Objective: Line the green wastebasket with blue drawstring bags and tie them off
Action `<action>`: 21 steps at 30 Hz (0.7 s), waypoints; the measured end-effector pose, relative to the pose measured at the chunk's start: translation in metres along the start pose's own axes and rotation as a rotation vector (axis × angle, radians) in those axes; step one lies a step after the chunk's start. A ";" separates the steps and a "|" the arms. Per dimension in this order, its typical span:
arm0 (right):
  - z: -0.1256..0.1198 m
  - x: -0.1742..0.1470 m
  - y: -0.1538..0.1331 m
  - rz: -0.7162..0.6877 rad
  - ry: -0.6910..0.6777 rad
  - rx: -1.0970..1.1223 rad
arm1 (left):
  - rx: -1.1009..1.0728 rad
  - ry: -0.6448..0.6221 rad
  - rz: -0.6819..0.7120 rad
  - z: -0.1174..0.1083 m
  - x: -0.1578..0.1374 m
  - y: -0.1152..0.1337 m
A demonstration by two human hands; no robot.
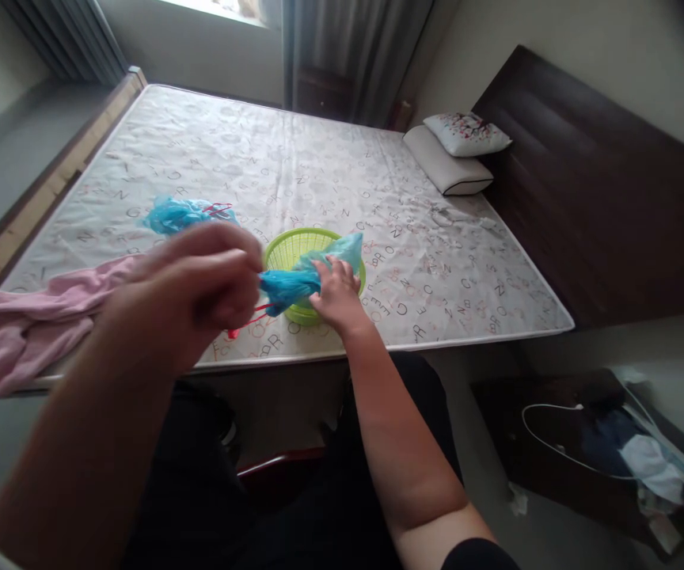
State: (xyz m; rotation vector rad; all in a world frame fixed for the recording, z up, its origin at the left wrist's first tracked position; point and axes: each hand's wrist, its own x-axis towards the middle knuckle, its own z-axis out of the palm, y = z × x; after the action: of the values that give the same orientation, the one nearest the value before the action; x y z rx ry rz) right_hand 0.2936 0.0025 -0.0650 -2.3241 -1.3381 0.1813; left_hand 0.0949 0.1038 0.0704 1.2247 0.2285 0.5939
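Observation:
A thin blue plastic bag (286, 286) with red drawstrings is stretched and bunched between my two hands. My left hand (199, 285), blurred and close to the camera, is closed like a fist at the bag's left end. My right hand (339, 294) curls its fingers over the bag, whose paler part puffs out beyond them. Beneath lies a lime-green plastic basket (286, 244), its inside partly covered by the bag and hand. A second crumpled blue bag (179, 214) with a red drawstring rests on the mattress behind my left hand.
The bare letter-printed mattress (247, 158) fills the bed. Pink cloth (51, 317) lies at its left front. A grey cushion (446, 158) and a printed pillow (466, 133) are stacked by the dark headboard (591, 182). A low dark table (561, 443) stands at right.

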 end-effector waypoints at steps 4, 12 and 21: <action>-0.033 0.004 -0.016 -0.207 -0.114 0.384 | 0.165 -0.064 -0.109 -0.001 0.014 -0.038; -0.062 0.001 -0.031 -0.225 -0.338 1.070 | -0.016 -0.313 -0.159 -0.023 0.026 -0.071; -0.055 -0.009 -0.030 -0.002 -0.437 1.138 | 0.179 -0.345 -0.284 -0.028 0.016 -0.090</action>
State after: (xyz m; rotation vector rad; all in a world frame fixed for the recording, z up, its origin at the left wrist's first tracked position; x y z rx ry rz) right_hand 0.2839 -0.0095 -0.0037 -1.3261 -0.9761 1.1568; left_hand 0.1223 0.1165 -0.0205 1.4148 0.1624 0.1130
